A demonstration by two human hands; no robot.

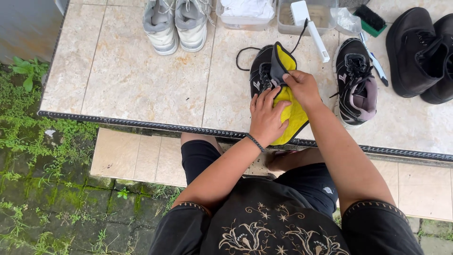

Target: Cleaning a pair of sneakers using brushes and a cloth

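Both hands wrap a yellow cloth point(292, 111) around one black sneaker point(261, 71).
Left hand point(267, 118) presses flat, open; right hand point(302, 87) pinches the cloth (second black sneaker point(356, 85), two grey sneakers point(175, 23) nearby).

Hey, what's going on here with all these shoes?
A seated person presses a yellow cloth around a black sneaker at the edge of a tiled ledge. The left hand lies flat on the cloth; the right hand pinches its top edge. The matching sneaker, grey sneakers, black boots and a brush sit nearby.
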